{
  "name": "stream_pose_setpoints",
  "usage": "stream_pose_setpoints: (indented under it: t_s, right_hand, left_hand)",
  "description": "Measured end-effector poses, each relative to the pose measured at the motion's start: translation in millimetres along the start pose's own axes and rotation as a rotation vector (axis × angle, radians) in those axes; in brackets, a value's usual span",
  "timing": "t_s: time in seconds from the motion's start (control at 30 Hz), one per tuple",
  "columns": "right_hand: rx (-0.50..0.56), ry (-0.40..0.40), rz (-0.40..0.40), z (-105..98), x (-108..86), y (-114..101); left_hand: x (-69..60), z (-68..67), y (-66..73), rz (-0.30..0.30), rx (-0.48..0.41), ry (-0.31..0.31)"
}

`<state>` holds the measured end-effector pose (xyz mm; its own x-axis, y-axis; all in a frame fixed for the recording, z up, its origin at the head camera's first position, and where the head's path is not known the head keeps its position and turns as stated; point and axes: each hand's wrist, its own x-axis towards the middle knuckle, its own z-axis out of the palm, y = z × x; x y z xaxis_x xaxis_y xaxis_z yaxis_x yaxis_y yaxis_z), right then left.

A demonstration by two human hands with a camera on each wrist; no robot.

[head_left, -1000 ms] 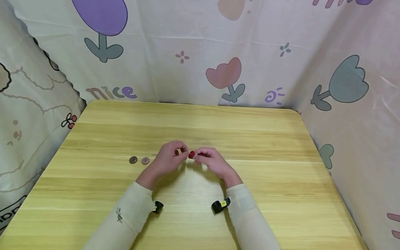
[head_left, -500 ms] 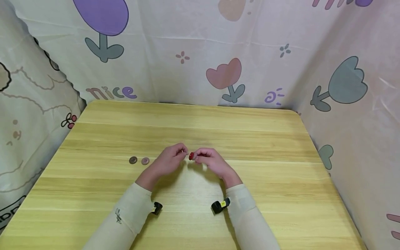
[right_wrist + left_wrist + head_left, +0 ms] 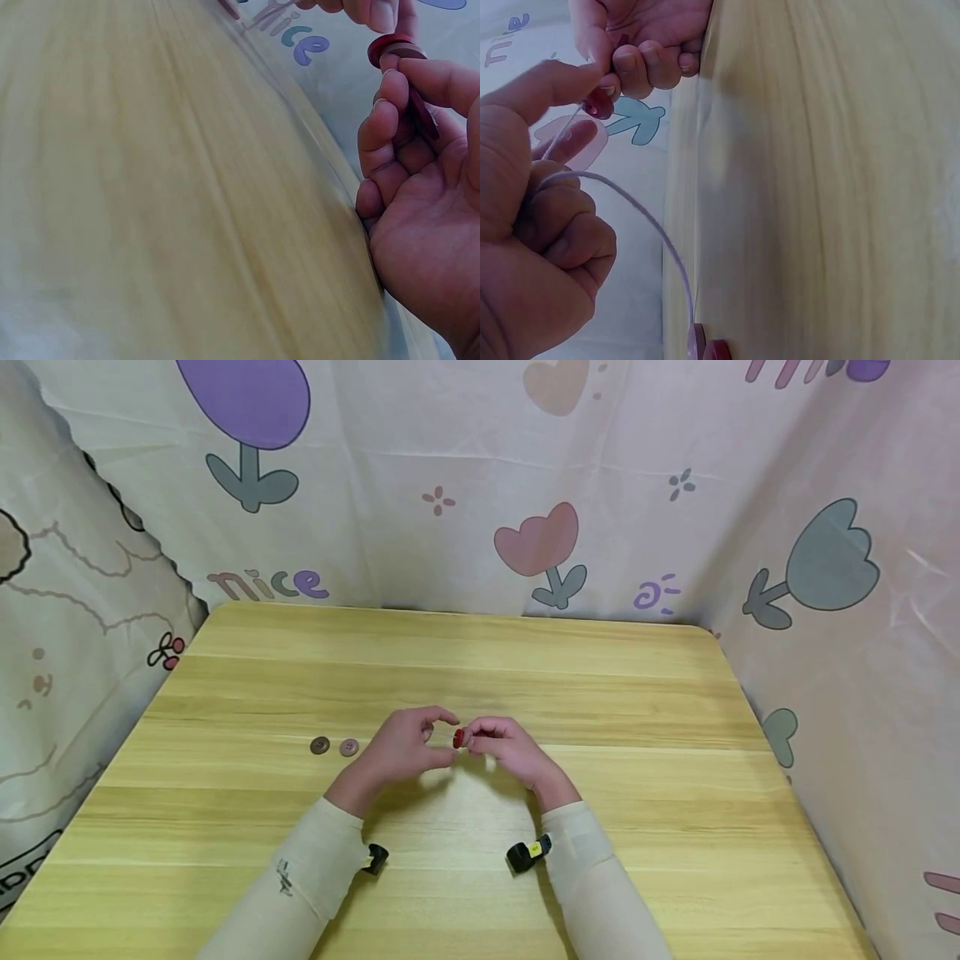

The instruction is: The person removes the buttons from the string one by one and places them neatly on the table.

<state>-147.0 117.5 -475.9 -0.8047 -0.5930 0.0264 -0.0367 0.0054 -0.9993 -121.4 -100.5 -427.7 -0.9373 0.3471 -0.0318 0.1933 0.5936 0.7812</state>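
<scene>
My right hand (image 3: 513,747) pinches a red button (image 3: 458,737) between thumb and fingertips, just above the table. In the right wrist view a brown button (image 3: 405,50) sits against the red one, and a dark red piece (image 3: 422,116) lies between the fingers and palm. A pale cord (image 3: 641,210) runs from the red button into the curled fingers of my left hand (image 3: 405,745), which grips it. The left thumb and index finger are spread apart near the red button. From that hand the cord loops down toward a red button (image 3: 718,350) at the view's bottom.
Two buttons lie on the wooden table (image 3: 600,677) left of the hands: a dark brown one (image 3: 319,745) and a pinkish one (image 3: 348,747). A patterned cloth (image 3: 390,527) hangs behind the table and along its sides.
The left thumb and index finger, together at the button earlier, have spread apart. The red button has turned more edge-on. My right hand has barely moved.
</scene>
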Motion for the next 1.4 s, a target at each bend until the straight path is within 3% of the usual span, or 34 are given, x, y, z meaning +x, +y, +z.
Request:
stream_pose_setpoints:
  t_s: [0.2,0.4,0.57,0.77,0.93,1.17,1.4]
  right_hand:
    - [-0.004,0.002,0.003,0,-0.3,0]
    - [-0.002,0.013,0.025,1,-0.5,-2]
    - [-0.015,0.019,0.045,1,-0.8,-3]
    - [-0.022,0.017,0.052,6,-8.4,-33]
    - [-0.016,0.020,0.056,8,-10.0,-37]
    - [-0.003,0.016,0.061,7,-10.4,-36]
    - [-0.010,0.017,0.058,7,-10.3,-36]
  left_hand:
    - [1.1,1.1,-3.0,0.046,0.065,0.015]
    - [0.2,0.0,-5.0,0.054,0.060,0.041]
    - [-1.3,-4.2,-6.9,0.033,0.049,0.053]
    - [-3.0,-9.1,-9.9,-0.007,0.031,0.064]
    - [-6.5,-14.1,-10.1,-0.090,0.058,0.081]
    - [-9.5,-19.7,-15.6,-0.044,0.013,0.092]
    - [-12.2,-27.2,-21.0,-0.071,0.016,0.117]
